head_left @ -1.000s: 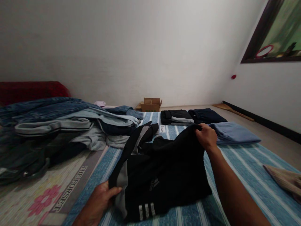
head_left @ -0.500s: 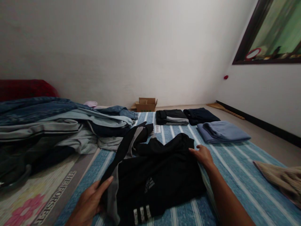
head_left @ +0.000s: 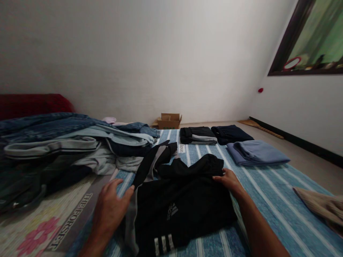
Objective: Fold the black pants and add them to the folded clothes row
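A black Adidas garment (head_left: pixel 182 210) with white stripes and a grey side panel lies spread on a blue striped mat (head_left: pixel 270 200). A long black-and-grey sleeve or leg (head_left: pixel 152 164) runs up from it towards the far end of the mat. My right hand (head_left: pixel 229 180) rests flat on the garment's right edge, not gripping it. My left hand (head_left: pixel 111 205) is open, with its fingertips at the garment's left edge, beside the grey panel.
A heap of denim and grey clothes (head_left: pixel 66 142) lies to the left. Folded black (head_left: pixel 198 135), navy (head_left: pixel 230 134) and blue garments (head_left: pixel 257 152) lie at the far end. A cardboard box (head_left: pixel 169 121) stands by the wall, and a beige cloth (head_left: pixel 321 207) lies at the right.
The black garment has dropped from my right hand and now lies flatter on the mat. My right hand has moved down onto its edge, and my left hand has let go of the left edge.
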The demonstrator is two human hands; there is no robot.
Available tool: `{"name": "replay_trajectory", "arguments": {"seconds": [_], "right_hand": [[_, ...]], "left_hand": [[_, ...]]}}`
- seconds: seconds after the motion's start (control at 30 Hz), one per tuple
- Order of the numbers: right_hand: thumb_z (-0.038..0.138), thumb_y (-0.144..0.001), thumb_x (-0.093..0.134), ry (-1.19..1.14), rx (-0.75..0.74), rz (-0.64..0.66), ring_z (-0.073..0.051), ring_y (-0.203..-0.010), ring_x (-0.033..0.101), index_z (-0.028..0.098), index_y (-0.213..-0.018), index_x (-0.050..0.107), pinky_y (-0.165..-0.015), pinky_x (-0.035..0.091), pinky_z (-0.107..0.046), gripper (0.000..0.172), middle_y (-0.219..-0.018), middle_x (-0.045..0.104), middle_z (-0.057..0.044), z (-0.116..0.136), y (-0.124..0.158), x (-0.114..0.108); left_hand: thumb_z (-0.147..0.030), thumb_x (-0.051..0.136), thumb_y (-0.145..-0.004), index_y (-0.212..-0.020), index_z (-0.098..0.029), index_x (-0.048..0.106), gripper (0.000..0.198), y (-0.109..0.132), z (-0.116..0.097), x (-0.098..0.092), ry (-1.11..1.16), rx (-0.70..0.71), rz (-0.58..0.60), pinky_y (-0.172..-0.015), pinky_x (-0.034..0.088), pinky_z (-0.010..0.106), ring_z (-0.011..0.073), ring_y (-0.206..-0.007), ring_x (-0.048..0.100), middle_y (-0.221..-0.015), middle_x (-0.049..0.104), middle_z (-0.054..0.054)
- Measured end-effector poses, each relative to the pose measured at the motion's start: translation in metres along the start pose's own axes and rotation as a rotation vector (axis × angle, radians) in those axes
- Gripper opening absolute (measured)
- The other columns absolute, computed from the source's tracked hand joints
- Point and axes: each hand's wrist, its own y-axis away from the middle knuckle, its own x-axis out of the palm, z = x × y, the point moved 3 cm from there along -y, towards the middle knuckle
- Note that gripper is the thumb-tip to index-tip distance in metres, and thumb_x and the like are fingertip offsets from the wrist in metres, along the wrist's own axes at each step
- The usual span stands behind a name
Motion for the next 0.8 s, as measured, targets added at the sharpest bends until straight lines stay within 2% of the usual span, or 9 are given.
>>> {"name": "replay_trajectory", "arguments": {"seconds": [0.1, 0.2, 0.3, 0.4, 0.47, 0.53, 0.63, 0.73, 0.8], "right_hand": [[0.024, -0.058, 0.071, -0.021, -0.035, -0.009, -0.024, -0.075, 0.065, 0.017, -0.088, 0.063, -0.06, 0.049, -0.029, 0.032, -0.078, 0.069, -0.003, 0.001, 0.002, 0.001], [0.022, -0.058, 0.07, -0.036, -0.062, -0.005, -0.024, -0.077, 0.065, 0.017, -0.094, 0.062, -0.063, 0.05, -0.031, 0.037, -0.082, 0.069, -0.004, 0.003, 0.007, 0.001], [0.022, -0.058, 0.07, -0.056, -0.09, 0.01, -0.023, -0.082, 0.065, 0.016, -0.104, 0.06, -0.069, 0.05, -0.031, 0.048, -0.091, 0.068, -0.005, 0.004, 0.012, 0.001], [0.019, -0.057, 0.068, -0.07, -0.114, 0.02, -0.022, -0.085, 0.064, 0.017, -0.113, 0.056, -0.073, 0.05, -0.031, 0.057, -0.098, 0.067, -0.004, 0.007, 0.015, 0.003], [0.017, -0.057, 0.066, -0.069, -0.123, 0.019, -0.022, -0.085, 0.064, 0.018, -0.115, 0.055, -0.074, 0.05, -0.032, 0.059, -0.098, 0.067, -0.003, 0.009, 0.017, 0.004], [0.016, -0.057, 0.064, -0.064, -0.128, 0.017, -0.021, -0.083, 0.064, 0.018, -0.116, 0.056, -0.073, 0.05, -0.031, 0.059, -0.095, 0.068, -0.002, 0.011, 0.019, 0.001], [0.018, -0.06, 0.062, -0.053, -0.13, 0.005, -0.021, -0.079, 0.065, 0.019, -0.117, 0.056, -0.069, 0.05, -0.03, 0.057, -0.093, 0.069, -0.002, 0.014, 0.021, -0.014], [0.021, -0.063, 0.06, -0.014, -0.126, -0.047, -0.022, -0.078, 0.065, 0.019, -0.121, 0.054, -0.067, 0.05, -0.029, 0.058, -0.093, 0.069, -0.003, 0.014, 0.02, -0.045], [0.024, -0.065, 0.06, 0.126, -0.105, -0.167, -0.022, -0.082, 0.064, 0.02, -0.122, 0.054, -0.069, 0.049, -0.029, 0.058, -0.095, 0.068, -0.003, 0.009, 0.017, -0.069]], "left_hand": [[-0.029, 0.065, -0.064, -0.089, -0.022, 0.061, 0.027, -0.006, -0.045, 0.035, -0.152, 0.323, 0.147, -0.092, 0.043, 0.036, 0.0269, -0.095, 0.06, -0.109, 0.062, 0.006], [-0.025, 0.064, -0.067, -0.111, -0.023, 0.059, 0.045, -0.016, -0.075, 0.089, -0.231, 0.496, 0.485, -0.089, 0.044, 0.032, 0.0234, -0.095, 0.061, -0.13, 0.052, 0.006], [-0.023, 0.073, -0.057, -0.113, -0.02, 0.059, 0.058, -0.037, -0.085, 0.136, -0.305, 0.462, 0.653, -0.093, 0.041, 0.033, 0.0294, -0.113, 0.053, -0.127, 0.056, 0.01], [-0.024, 0.078, -0.048, -0.093, -0.018, 0.066, 0.047, -0.054, -0.082, 0.168, -0.335, 0.369, 0.782, -0.069, 0.051, 0.031, 0.0283, -0.083, 0.065, -0.091, 0.07, 0.007], [-0.021, 0.076, -0.048, -0.076, -0.018, 0.067, 0.029, -0.06, -0.078, 0.179, -0.35, 0.317, 0.855, -0.051, 0.048, 0.027, 0.0228, -0.059, 0.063, -0.067, 0.067, 0.002], [-0.017, 0.072, -0.051, -0.063, -0.018, 0.064, 0.014, -0.064, -0.078, 0.182, -0.362, 0.292, 0.866, -0.044, 0.044, 0.024, 0.0186, -0.048, 0.059, -0.054, 0.062, -0.002], [-0.015, 0.068, -0.057, -0.063, -0.017, 0.064, 0.007, -0.074, -0.09, 0.179, -0.382, 0.3, 0.78, -0.045, 0.043, 0.023, 0.0158, -0.046, 0.056, -0.051, 0.059, -0.003], [-0.021, 0.062, -0.068, -0.076, -0.016, 0.066, 0.01, -0.088, -0.117, 0.175, -0.395, 0.358, 0.587, -0.058, 0.046, 0.025, 0.0184, -0.061, 0.062, -0.062, 0.064, 0.0], [-0.024, 0.056, -0.076, -0.09, -0.015, 0.066, 0.02, -0.094, -0.135, 0.176, -0.383, 0.413, 0.446, -0.072, 0.046, 0.027, 0.0207, -0.082, 0.063, -0.083, 0.068, 0.005]]}}
